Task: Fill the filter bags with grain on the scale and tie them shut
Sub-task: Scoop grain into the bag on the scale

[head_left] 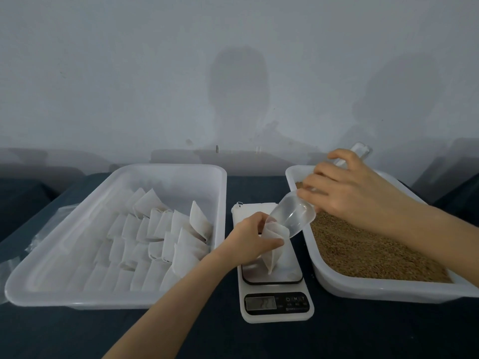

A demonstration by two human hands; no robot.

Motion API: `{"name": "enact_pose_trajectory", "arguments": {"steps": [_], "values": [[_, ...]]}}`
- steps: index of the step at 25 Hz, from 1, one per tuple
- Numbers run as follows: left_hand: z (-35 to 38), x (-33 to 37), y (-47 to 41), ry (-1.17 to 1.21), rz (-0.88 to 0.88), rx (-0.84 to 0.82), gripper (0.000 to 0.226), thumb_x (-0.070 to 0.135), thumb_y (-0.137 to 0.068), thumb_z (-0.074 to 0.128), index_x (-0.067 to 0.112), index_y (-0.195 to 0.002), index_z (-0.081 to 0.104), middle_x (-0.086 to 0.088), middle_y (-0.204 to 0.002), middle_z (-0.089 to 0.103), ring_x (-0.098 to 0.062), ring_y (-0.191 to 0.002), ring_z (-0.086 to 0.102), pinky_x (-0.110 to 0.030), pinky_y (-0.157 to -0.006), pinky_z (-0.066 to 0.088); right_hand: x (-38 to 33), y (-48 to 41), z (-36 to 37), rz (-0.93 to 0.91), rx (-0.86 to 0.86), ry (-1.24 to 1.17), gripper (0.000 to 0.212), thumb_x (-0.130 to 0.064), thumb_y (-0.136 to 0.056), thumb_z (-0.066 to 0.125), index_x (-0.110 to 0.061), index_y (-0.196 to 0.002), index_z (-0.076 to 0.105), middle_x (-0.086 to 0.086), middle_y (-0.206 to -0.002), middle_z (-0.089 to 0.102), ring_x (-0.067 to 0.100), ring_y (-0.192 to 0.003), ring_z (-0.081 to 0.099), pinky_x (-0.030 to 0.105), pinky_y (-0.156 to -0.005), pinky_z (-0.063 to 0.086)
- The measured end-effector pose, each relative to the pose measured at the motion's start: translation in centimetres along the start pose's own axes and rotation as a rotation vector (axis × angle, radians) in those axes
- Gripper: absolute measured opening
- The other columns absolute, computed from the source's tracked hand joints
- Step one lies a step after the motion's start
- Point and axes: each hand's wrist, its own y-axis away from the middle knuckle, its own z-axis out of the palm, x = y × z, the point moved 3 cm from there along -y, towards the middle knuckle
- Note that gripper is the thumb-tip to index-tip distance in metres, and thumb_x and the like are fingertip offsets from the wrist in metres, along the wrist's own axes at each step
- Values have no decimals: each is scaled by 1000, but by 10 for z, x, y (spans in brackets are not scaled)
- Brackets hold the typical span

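A white filter bag [272, 251] stands on the platform of the white kitchen scale [274, 288] in the middle. My left hand [250, 235] pinches the bag's top edge and holds its mouth apart. My right hand [350, 189] grips the handle of a clear plastic scoop [293, 216], tilted down with its lip at the bag's mouth. No grain shows inside the scoop. Brown grain [368, 252] fills the white tray [363, 290] on the right.
A large white tray [77, 299] on the left holds several filled filter bags [160, 239] in rows. A stack of flat bags [248, 211] lies behind the scale. Clear plastic wrap [15, 255] lies at the far left. A dark cloth covers the table; a wall stands behind.
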Motion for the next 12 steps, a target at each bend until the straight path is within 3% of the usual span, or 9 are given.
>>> {"name": "enact_pose_trajectory", "arguments": {"steps": [2,4,7,8,10,12], "values": [[0,-1,0,3,-5,5,42,35,-81,74,32,-115,49,14,-109,59,-1,-99,57,-9,-69,45,3,5,-1,17,-23,-34,34,5,-69,65,-12,-97,72,6,-91,69,27,-84,65,46,-90,33],[0,-2,-1,2,-10,14,42,35,-80,74,32,-114,49,14,-108,60,-4,-101,58,-10,-71,45,14,16,2,146,-68,-120,36,-4,-64,76,-13,-99,73,7,-94,70,28,-87,65,48,-91,36],[0,-3,-3,-14,-7,24,42,36,-80,75,33,-113,50,15,-109,58,-5,-101,58,-10,-70,46,29,47,18,639,-148,-334,33,-29,-75,68,-20,-107,69,5,-105,69,26,-93,63,43,-91,35],[0,-3,-3,-20,-10,25,42,37,-80,75,34,-113,49,17,-108,57,-4,-99,57,-9,-68,45,28,60,28,839,-211,-434,34,-35,-80,62,-20,-110,67,3,-106,68,22,-89,62,40,-85,40],[0,-3,-3,-24,-16,23,42,38,-80,74,35,-113,49,21,-104,56,1,-95,56,-7,-63,44,14,87,52,1157,-349,-659,28,-39,-85,58,-22,-106,67,1,-96,68,5,-60,58,24,-55,48],[0,-3,-3,-26,-16,25,42,38,-79,75,36,-112,49,24,-102,55,4,-93,56,-4,-59,43,-7,109,78,1314,-495,-799,21,-38,-87,60,-21,-96,68,0,-72,68,-1,-32,41,16,-34,36]]}}
